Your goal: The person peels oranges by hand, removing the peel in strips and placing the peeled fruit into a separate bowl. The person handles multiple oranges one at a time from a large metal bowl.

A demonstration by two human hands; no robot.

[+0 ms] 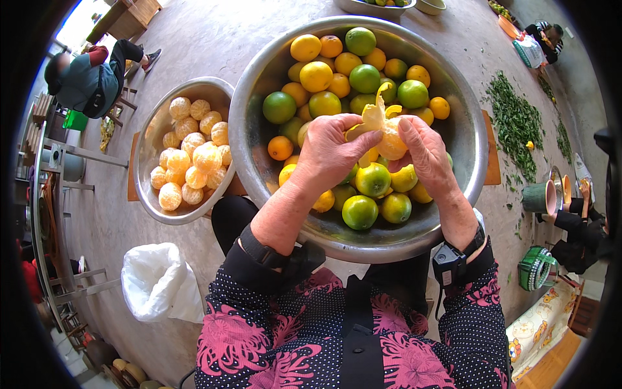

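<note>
Over a large metal basin [277,44] of green and orange citrus fruit, my right hand [425,150] grips a partly peeled citrus fruit [391,141]. My left hand [340,143] pinches the yellow peel [371,116], which stands up in strips and is still joined to the fruit at its top. Unpeeled fruit [359,212] lies in the basin beneath and around both hands. A smaller metal basin [146,194] to the left holds several peeled fruits [207,158] with white pith on them.
An open white plastic bag [158,282] stands on the floor at the lower left. Green leaves [515,121] are strewn on the right. People sit at the left [92,78] and right. A green basket [534,267] and a bucket [537,197] stand at the right; a metal frame [48,194] is far left.
</note>
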